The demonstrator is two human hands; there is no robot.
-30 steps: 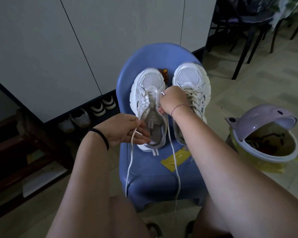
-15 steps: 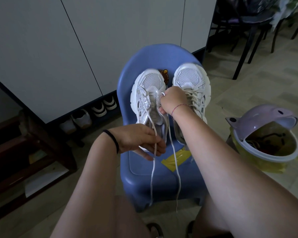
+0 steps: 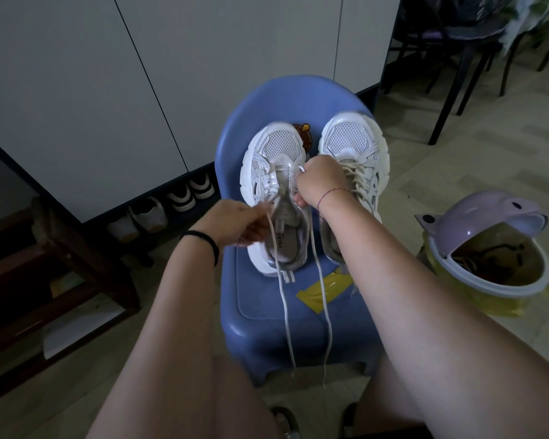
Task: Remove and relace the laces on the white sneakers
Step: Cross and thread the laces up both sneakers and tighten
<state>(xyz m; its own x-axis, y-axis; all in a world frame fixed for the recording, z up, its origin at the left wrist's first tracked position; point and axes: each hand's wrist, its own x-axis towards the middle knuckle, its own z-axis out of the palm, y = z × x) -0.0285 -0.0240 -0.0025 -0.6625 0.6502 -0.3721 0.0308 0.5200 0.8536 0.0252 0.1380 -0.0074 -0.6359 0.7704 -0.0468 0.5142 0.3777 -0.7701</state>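
Two white sneakers stand side by side on a small blue chair [image 3: 260, 299], toes pointing away from me. The left sneaker [image 3: 273, 160] has its white lace [image 3: 284, 299] threaded only through the eyelets near the toe, and two long ends hang down over the chair's front edge. My left hand [image 3: 235, 226] pinches one strand beside the shoe's left side. My right hand [image 3: 322, 182] is curled on the lace at the right-hand eyelets. The right sneaker [image 3: 352, 144] stays fully laced, partly hidden behind my right wrist.
A yellow piece of tape [image 3: 327, 288] lies on the chair seat. A lilac-lidded bin [image 3: 492, 248] with a yellow liner stands on the floor at the right. Shoes [image 3: 171, 204] sit under white cabinets at the left. Dark chair legs [image 3: 450, 99] stand at the back right.
My left hand has risen from the shoe's heel area to its left side, taking the strand with it. The right hand has stayed at the eyelets.
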